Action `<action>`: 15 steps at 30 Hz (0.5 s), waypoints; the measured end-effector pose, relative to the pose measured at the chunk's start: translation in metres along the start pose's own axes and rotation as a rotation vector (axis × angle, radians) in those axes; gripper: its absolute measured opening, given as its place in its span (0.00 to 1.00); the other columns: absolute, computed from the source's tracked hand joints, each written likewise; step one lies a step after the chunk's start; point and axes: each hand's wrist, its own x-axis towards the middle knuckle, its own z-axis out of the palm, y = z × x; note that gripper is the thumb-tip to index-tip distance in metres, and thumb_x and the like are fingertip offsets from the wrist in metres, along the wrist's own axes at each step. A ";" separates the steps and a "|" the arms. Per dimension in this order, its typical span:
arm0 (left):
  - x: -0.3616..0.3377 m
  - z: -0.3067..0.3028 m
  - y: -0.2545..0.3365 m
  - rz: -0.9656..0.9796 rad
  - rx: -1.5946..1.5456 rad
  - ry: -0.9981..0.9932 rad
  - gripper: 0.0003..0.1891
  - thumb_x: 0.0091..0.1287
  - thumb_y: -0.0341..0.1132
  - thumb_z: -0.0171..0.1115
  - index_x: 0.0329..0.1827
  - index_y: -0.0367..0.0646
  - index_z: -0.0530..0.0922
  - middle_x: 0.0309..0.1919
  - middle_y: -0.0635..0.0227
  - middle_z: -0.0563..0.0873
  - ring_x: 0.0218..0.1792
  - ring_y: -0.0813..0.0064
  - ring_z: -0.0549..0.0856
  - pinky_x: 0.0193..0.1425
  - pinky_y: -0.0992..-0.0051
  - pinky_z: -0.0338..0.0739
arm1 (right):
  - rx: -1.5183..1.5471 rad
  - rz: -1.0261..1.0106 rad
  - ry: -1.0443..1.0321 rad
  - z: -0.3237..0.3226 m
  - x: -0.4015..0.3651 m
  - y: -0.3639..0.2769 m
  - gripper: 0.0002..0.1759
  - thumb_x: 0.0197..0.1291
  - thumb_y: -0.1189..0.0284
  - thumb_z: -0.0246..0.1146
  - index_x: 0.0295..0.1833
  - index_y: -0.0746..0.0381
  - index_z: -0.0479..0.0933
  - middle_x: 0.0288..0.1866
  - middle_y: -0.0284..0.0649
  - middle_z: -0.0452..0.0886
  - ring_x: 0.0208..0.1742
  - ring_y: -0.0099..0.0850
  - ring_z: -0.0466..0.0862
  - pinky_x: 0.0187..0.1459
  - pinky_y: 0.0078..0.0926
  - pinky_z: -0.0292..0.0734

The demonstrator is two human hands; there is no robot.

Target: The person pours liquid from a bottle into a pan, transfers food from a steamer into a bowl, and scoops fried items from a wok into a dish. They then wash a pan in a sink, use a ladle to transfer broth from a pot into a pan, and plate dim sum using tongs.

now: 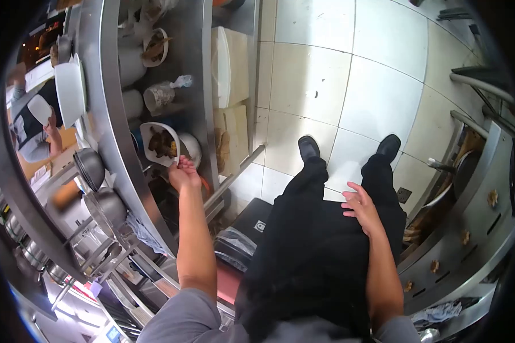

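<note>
My left hand (185, 173) reaches into a metal shelf unit at the left. Its fingers are closed at the near rim of a white container (150, 132). Dark brown and yellowish pieces of food (163, 143) lie inside that container. Behind the hand, another pale round container (191, 151) is partly hidden. My right hand (360, 208) hangs in front of my dark trousers, fingers apart, with nothing in it.
Further along the shelf are a clear tub (158, 98) and a bowl with brown contents (155, 48). Large cream bins (230, 68) stand on the lower level. A stove front with knobs (466, 237) is at right. Across the counter, a person (40, 123) holds a white container.
</note>
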 end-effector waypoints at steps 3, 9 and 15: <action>0.019 -0.024 -0.001 0.026 -0.111 0.015 0.11 0.77 0.33 0.46 0.41 0.37 0.76 0.33 0.65 0.82 0.30 0.76 0.79 0.35 0.77 0.76 | -0.045 -0.015 0.039 0.001 0.010 -0.017 0.28 0.74 0.67 0.61 0.77 0.56 0.69 0.64 0.44 0.80 0.53 0.30 0.85 0.52 0.29 0.83; 0.047 -0.061 0.003 0.042 -0.215 0.160 0.11 0.75 0.34 0.47 0.39 0.36 0.75 0.31 0.65 0.80 0.29 0.74 0.78 0.33 0.77 0.76 | -0.064 0.036 0.028 0.004 0.032 -0.020 0.26 0.75 0.68 0.59 0.76 0.57 0.70 0.62 0.42 0.81 0.52 0.29 0.84 0.51 0.29 0.82; 0.044 -0.069 0.010 0.030 -0.302 0.236 0.13 0.77 0.36 0.45 0.39 0.39 0.76 0.29 0.67 0.79 0.27 0.75 0.77 0.31 0.78 0.74 | -0.129 0.096 0.012 0.009 0.044 -0.025 0.26 0.73 0.70 0.58 0.75 0.57 0.71 0.61 0.41 0.81 0.51 0.29 0.83 0.51 0.29 0.82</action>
